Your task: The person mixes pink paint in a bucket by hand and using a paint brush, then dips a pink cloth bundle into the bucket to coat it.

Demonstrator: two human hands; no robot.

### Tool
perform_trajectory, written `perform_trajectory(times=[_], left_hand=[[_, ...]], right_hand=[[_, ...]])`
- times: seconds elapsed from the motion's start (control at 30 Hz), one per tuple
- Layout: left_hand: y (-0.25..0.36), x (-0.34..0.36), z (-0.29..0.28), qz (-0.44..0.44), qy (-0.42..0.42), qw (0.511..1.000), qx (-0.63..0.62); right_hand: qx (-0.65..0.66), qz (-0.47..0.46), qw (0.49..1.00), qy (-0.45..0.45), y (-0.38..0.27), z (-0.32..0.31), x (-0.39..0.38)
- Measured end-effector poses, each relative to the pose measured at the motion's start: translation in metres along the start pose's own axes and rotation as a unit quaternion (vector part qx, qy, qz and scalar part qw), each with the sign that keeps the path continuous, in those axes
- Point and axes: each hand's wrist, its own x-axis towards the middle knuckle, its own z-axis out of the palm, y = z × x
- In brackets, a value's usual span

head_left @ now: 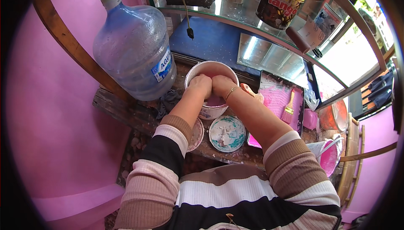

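Both my hands reach down into a white bucket that has pinkish liquid inside. My left hand is curled like a fist near the bucket's left side. Close beside it, my right hand is bent downward with its fingers closed, a bracelet at the wrist. What they grip, if anything, is hidden in the bucket. Just in front of the bucket lies a round white lid smeared with white and teal paint. Partly behind my left forearm is another round paint-stained container.
A large clear water jug stands at left beside a dark rag. To the right, a paintbrush rests on a pink-coated paint tray. Farther right are a pink-stained pail and an orange bucket. A glass cabinet rises behind.
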Motion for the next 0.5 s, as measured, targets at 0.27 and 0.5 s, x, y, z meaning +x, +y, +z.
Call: perform_trajectory(times=[0.27,0.5], left_hand=[[0.004,0.002,-0.003,-0.032,-0.087,0.995,-0.034],[0.001,0.006,-0.002,-0.048,-0.068,0.996,-0.034]], right_hand=[[-0.049,-0.012,0.998,-0.030,0.003,0.005,0.007],[-0.038,-0.019,0.999,-0.032,0.006,0.013,0.014]])
